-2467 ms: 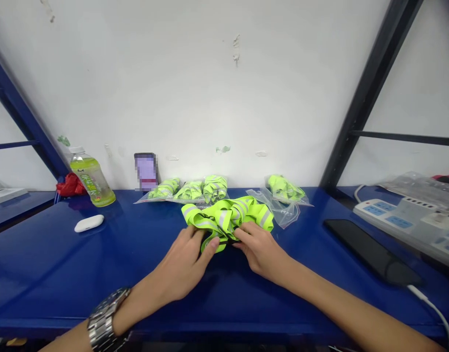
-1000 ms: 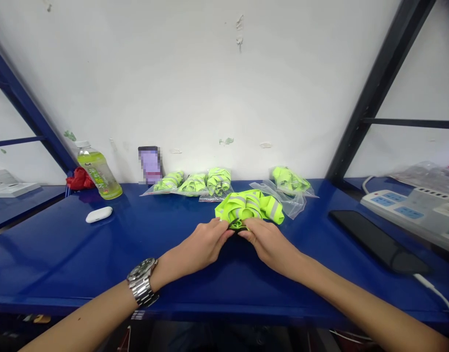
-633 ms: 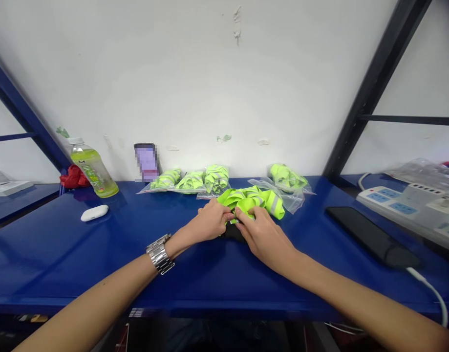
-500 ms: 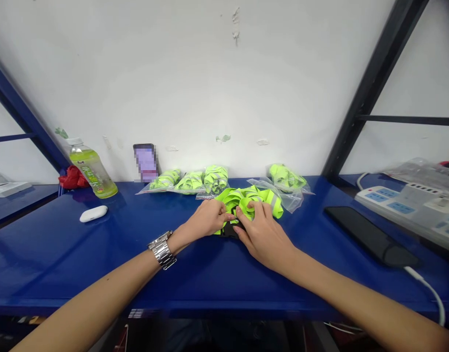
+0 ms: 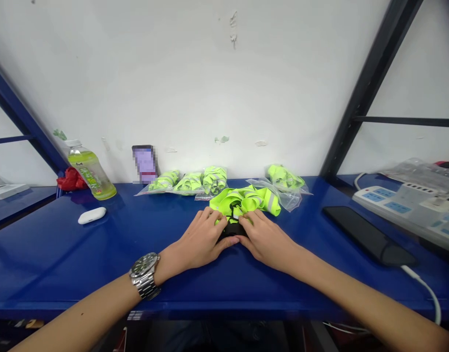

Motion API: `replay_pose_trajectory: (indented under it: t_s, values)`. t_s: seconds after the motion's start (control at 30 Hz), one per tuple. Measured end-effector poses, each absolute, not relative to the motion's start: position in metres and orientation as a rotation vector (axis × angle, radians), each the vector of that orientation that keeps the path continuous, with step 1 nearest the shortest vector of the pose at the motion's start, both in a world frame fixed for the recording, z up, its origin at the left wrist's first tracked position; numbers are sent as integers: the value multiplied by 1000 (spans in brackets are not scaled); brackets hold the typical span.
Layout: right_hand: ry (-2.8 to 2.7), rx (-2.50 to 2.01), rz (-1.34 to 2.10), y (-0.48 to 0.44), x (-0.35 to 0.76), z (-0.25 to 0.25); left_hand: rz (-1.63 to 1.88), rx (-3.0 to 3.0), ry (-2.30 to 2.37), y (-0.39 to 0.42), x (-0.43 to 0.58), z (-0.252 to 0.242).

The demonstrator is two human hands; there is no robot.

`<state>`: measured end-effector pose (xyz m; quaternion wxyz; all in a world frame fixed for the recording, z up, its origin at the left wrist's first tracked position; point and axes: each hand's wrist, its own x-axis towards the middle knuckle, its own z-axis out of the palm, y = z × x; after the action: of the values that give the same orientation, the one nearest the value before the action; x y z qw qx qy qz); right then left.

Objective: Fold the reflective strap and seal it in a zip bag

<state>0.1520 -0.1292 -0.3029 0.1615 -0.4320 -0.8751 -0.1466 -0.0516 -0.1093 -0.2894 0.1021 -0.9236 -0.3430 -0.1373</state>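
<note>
Pressing down on a bunched reflective safety vest (image 5: 244,199) of lime fabric with grey stripes, the two hands sat close together near the front of a blue metal table (image 5: 44,259). The left hand (image 5: 199,239) lay at the bundle's 7 o'clock and the right hand (image 5: 268,243) at its 5 o'clock, both curled narrowly and holding the vest, their fingertips nearly meeting over a black strip (image 5: 232,230) on its near side. A steel wristwatch (image 5: 143,275) circled the left wrist. The vest itself lay at 12 o'clock from the hands, touching them, with a loose clear plastic bag (image 5: 287,199) just beside it at 1 o'clock. Farther out at 12 o'clock, three zip bags (image 5: 189,184) of the same lime fabric lined the wall, and a fourth (image 5: 285,177) sat at 1 o'clock. A white earbud case (image 5: 92,215) lay at 10 o'clock, beyond it a green drink bottle (image 5: 90,176) and a red cloth (image 5: 71,179). An upright phone (image 5: 144,164) leaned at 11 o'clock, a black slab (image 5: 367,235) lay at 2 o'clock, and a white power strip (image 5: 400,210) sat past it.
</note>
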Motion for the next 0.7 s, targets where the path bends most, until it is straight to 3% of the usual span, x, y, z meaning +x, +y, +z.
replay_pose_trajectory:
  t_s: [0.4,0.7]
  values:
    - [-2316,-1275,-549,-126,150,-310,-382,-2702,-919,-99,-60,-293]
    - [-2116,-1340,3,-113,148,-305,-383,-2849,-1312,-90,-51,-284]
